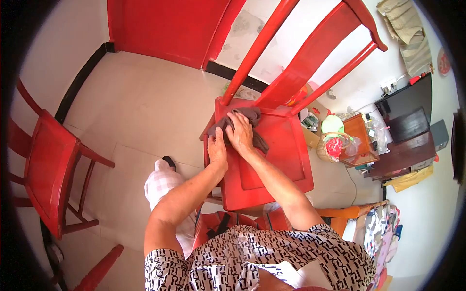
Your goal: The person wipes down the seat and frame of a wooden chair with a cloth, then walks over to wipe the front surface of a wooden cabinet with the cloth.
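A red wooden chair (276, 150) stands in front of me, its slatted back rising toward the upper right. On the rear left part of its seat lies a crumpled dark brown cloth (251, 115). My right hand (239, 132) presses on the cloth with its fingers bent over it. Beside it, my left hand (217, 148) is at the seat's left edge, its fingertips against the cloth and its fingers close together.
Another red chair (51, 169) stands at the left. A red door (165, 29) is at the top. On the right are a wicker basket (330, 150), an orange tray (357, 136) and a dark cabinet (405, 150). Clothes (383, 233) hang at the lower right.
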`<state>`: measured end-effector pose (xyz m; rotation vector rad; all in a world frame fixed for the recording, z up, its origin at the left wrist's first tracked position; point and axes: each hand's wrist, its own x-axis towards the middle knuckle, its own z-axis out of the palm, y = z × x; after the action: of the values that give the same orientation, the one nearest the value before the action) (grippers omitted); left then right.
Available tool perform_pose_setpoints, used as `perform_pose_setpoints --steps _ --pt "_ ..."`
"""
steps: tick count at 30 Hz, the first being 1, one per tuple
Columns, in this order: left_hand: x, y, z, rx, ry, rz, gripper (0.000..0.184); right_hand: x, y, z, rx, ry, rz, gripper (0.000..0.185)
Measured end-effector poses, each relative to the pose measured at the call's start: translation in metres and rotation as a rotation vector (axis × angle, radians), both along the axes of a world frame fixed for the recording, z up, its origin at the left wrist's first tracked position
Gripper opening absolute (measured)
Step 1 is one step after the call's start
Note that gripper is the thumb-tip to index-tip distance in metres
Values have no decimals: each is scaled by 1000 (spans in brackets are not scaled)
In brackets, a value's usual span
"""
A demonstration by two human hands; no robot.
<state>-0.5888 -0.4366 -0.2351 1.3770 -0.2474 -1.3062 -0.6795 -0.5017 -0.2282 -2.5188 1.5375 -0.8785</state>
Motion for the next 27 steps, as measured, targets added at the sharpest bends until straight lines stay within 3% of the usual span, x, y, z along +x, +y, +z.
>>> perform_pose_setpoints --steps 4,5,14,18,27 --pt "2 -6 -12 92 -13 -11 86 -16 47 12 23 1 96 53" --pt "2 -7 -19 -16 27 9 86 -21 57 11 27 9 116 54" --pt "-4 -15 -33 -101 -9 -62 65 -89 183 40 180 153 251 46" --pt "2 -9 -17 -62 2 -129 66 -138 202 42 119 204 177 45" --pt "4 -12 -34 -80 28 -193 65 -255 175 27 57 324 -325 44"
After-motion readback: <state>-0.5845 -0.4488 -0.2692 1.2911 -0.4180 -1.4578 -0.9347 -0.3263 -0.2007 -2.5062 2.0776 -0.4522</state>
